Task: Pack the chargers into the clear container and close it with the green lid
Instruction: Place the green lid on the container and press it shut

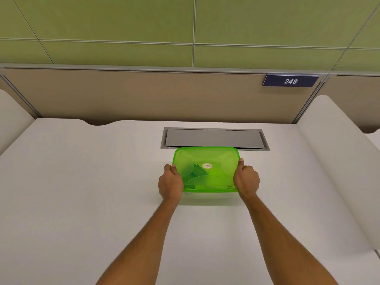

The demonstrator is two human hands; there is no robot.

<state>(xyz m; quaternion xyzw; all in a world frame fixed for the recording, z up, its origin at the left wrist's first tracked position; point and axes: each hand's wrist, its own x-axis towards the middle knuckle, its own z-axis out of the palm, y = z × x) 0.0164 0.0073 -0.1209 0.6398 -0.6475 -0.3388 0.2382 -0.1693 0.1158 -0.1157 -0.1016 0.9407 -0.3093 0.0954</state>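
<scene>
the green lid [206, 169] sits on the clear container [209, 195] mid-tabletop [82, 182], left hand [170, 183] and right hand [246, 179] each clamped on a short side, thumbs on top; it looks light, slick, flexible plastic, best pressed along the rim.

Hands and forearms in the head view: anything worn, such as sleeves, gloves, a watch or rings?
Nothing worn shows. Both forearms are bare up to the frame's bottom edge, with no sleeve in view. The left hand and right hand carry no glove, watch, bracelet or visible ring.
</scene>
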